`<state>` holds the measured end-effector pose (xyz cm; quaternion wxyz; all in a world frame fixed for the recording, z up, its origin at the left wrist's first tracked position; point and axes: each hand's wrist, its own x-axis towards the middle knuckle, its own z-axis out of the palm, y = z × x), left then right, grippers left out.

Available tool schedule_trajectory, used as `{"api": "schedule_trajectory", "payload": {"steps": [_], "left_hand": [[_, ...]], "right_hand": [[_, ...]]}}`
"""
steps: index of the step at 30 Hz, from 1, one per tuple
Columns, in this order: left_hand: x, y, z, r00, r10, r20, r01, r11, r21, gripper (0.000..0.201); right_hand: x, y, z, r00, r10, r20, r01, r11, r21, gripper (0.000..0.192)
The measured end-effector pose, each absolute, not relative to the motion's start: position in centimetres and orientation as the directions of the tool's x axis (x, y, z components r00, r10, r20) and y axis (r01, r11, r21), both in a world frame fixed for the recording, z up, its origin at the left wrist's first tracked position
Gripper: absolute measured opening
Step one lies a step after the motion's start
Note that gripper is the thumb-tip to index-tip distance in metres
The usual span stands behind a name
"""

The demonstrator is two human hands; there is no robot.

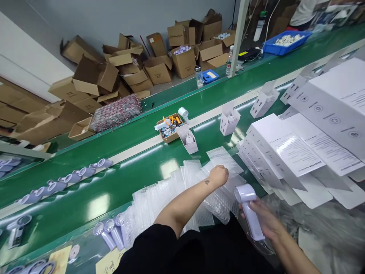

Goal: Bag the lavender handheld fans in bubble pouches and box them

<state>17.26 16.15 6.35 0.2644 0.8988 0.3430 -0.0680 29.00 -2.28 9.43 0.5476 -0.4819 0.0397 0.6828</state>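
My right hand (pixel 265 222) grips a pale lilac handheld fan (pixel 248 207) by its handle, head pointing up and left. My left hand (pixel 219 176) reaches forward with fingers down on a spread of clear bubble-wrap bags (pixel 182 182) on the green conveyor belt (pixel 85 198); whether it pinches one I cannot tell. A stack of flat white cartons (pixel 285 152) lies just right of both hands.
Open white boxes (pixel 229 120) and a small cardboard box of parts (pixel 169 127) ride the belt ahead. More lilac fans (pixel 65 179) lie at left and near me (pixel 111 232). Cardboard boxes (pixel 128 72) are piled behind the line. A blue tray (pixel 286 42) and another person stand far right.
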Motion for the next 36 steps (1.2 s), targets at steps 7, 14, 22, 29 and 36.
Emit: {"api": "schedule_trajectory", "payload": {"steps": [7, 14, 22, 29, 36], "left_hand": [[13.3, 14.7, 10.3, 0.678, 0.729, -0.095, 0.534, -0.400, 0.745, 0.025], [7.8, 10.8, 11.5, 0.638, 0.665, 0.388, 0.371, -0.708, 0.601, 0.022], [5.9, 7.9, 13.5, 0.756, 0.429, 0.494, 0.282, -0.895, 0.346, 0.024], [5.2, 5.2, 14.6, 0.719, 0.496, 0.487, 0.257, -0.841, 0.476, 0.019], [3.9, 2.7, 14.9, 0.778, 0.551, 0.302, 0.279, -0.734, 0.620, 0.020]], "right_hand": [[28.4, 2.7, 10.7, -0.059, 0.798, -0.600, -0.713, -0.454, -0.534, 0.036], [25.1, 1.5, 12.4, -0.091, 0.785, -0.613, -0.635, -0.520, -0.571, 0.037], [22.6, -0.4, 15.8, -0.074, 0.768, -0.636, -0.659, -0.517, -0.546, 0.036], [20.6, -1.9, 16.5, 0.079, 0.777, -0.624, -0.626, -0.449, -0.638, 0.048], [19.7, -3.7, 17.4, 0.122, 0.698, -0.706, -0.701, -0.443, -0.559, 0.035]]}}
